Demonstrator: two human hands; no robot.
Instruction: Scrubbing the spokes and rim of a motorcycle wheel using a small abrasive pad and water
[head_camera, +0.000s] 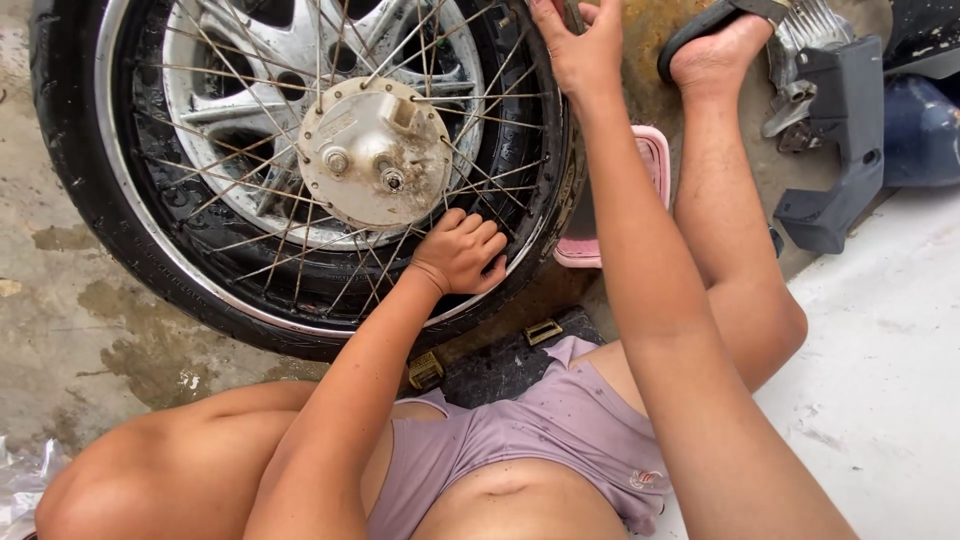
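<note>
Grip L (462, 252) & R (580, 45) on wheel rim (150, 240)

Pink plastic tray (655, 160), grey motorcycle part (835, 140), wet concrete floor (70, 300)

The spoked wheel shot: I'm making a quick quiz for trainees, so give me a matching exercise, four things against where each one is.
Things:
1. left hand
2. right hand
3. pink basin
4. hub plate

Places:
A. behind the right forearm
B. at the wheel's centre
C. on the spokes by the lower rim
D. at the tyre's upper edge

Pairs: 1-C, 2-D, 3-A, 4-B
</note>
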